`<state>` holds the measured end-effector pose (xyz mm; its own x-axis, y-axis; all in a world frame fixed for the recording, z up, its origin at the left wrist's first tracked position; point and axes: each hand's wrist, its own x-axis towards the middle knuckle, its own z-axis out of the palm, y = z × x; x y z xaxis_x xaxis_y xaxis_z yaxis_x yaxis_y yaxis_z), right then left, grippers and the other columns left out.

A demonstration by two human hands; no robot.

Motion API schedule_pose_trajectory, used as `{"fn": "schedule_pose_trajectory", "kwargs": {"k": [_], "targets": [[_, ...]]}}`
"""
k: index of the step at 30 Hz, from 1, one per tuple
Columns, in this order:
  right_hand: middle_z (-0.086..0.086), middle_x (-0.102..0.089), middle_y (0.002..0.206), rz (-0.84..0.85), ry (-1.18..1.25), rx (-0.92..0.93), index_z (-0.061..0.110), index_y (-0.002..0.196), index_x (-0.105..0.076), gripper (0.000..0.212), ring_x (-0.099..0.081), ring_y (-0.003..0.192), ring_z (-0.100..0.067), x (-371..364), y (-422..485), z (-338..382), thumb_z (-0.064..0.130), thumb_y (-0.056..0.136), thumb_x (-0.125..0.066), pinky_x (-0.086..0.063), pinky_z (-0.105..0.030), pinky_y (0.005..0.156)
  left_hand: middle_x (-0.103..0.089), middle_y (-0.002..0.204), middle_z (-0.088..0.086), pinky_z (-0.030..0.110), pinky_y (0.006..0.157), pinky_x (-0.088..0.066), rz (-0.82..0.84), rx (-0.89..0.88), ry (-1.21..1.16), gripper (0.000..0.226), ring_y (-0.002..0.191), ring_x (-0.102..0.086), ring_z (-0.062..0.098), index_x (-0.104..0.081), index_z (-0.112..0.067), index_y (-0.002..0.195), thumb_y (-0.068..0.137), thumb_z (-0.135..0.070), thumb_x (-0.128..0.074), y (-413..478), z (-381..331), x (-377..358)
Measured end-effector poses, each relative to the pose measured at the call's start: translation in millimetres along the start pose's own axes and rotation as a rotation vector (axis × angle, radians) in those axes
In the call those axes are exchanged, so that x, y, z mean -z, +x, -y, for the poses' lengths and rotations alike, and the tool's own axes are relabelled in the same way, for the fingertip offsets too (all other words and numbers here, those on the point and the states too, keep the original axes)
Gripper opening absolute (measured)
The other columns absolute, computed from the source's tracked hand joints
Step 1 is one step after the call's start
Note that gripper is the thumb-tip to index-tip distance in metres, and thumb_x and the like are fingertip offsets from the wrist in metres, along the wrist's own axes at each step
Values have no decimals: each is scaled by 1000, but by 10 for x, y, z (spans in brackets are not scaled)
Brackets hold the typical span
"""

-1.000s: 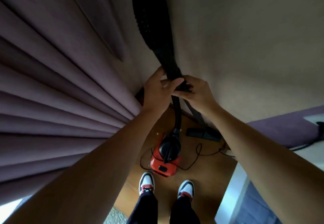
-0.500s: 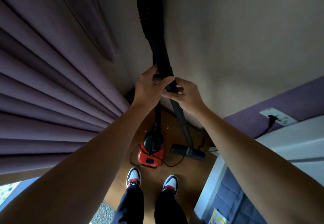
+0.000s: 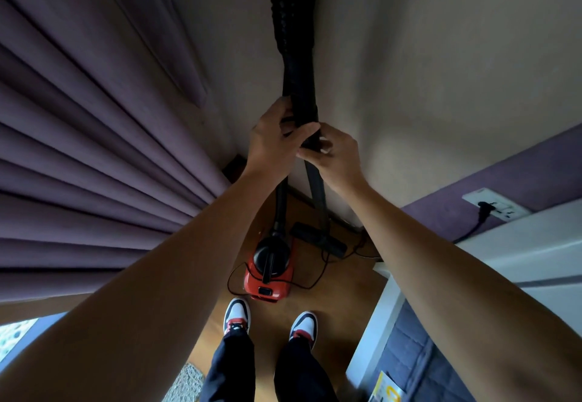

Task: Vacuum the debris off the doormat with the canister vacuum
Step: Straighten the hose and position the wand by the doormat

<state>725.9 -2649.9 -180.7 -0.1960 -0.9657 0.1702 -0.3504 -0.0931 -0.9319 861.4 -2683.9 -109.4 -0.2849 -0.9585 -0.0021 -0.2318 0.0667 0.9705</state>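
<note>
A red and black canister vacuum (image 3: 268, 272) stands on the wooden floor just ahead of my feet. Its black ribbed hose (image 3: 294, 39) loops up high in front of me and runs out of the top of the view. My left hand (image 3: 273, 142) grips the hose near its lower end. My right hand (image 3: 334, 155) pinches the joint where the hose meets the dark wand (image 3: 317, 190). The wand slants down to the black floor nozzle (image 3: 318, 239), which lies on the floor beside the canister. A grey corner of the doormat (image 3: 185, 381) shows at the bottom edge.
Purple pleated curtains (image 3: 94, 149) fill the left side. A beige wall (image 3: 441, 55) rises ahead. The vacuum's cord (image 3: 307, 285) loops across the floor. A plug sits in a wall socket (image 3: 491, 205) at right, above a white bed frame (image 3: 535, 244). My two shoes (image 3: 271, 319) stand behind the canister.
The view has swung to the right and down a little, so the socket and bed frame show more. Both hands stay on the hose joint, with the hose standing more upright.
</note>
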Motion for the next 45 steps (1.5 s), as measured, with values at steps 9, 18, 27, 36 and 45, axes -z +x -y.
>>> {"fn": "schedule_pose_trajectory", "kwargs": {"k": [9, 18, 27, 36, 45], "targets": [[-11, -78, 93, -139, 78, -37, 7, 110, -74, 41, -76, 88, -27, -127, 221, 21, 35, 80, -78, -60, -55, 78, -71, 99, -3, 44, 95, -57, 16, -17, -91, 19, 101, -71, 18, -64, -14, 108, 90, -7, -68, 251, 21, 11], [-5, -79, 85, -285, -19, 57, 4, 104, -77, 23, -75, 77, -14, -176, 301, 117, 20, 87, -81, -59, -32, 67, -69, 107, -4, 21, 92, -52, 48, -168, -31, 33, 105, -67, 6, -61, -4, 126, 94, -8, -65, 348, -73, 83], [3, -80, 96, -291, -119, -43, 14, 109, -78, 39, -76, 88, -13, -125, 132, 291, 45, 84, -79, -62, -48, 72, -69, 113, -4, 24, 96, -53, 165, -120, -48, 30, 110, -65, 5, -61, -7, 127, 97, -9, -62, 266, -184, 204], [1, -80, 93, -250, -255, -41, 14, 104, -77, 46, -76, 83, -12, -28, -388, 308, 52, 79, -78, -63, -42, 69, -70, 115, 2, 29, 96, -56, 253, -44, -37, 30, 108, -68, 10, -61, -3, 127, 98, -10, -63, -153, -119, 144], [1, -81, 97, -186, -207, -77, 14, 104, -78, 42, -76, 88, -10, 90, -895, 135, 47, 79, -81, -63, -42, 74, -71, 112, 8, 28, 89, -58, 247, 7, -5, 26, 100, -71, 13, -63, -2, 121, 97, -10, -64, -605, -39, -58]]}}
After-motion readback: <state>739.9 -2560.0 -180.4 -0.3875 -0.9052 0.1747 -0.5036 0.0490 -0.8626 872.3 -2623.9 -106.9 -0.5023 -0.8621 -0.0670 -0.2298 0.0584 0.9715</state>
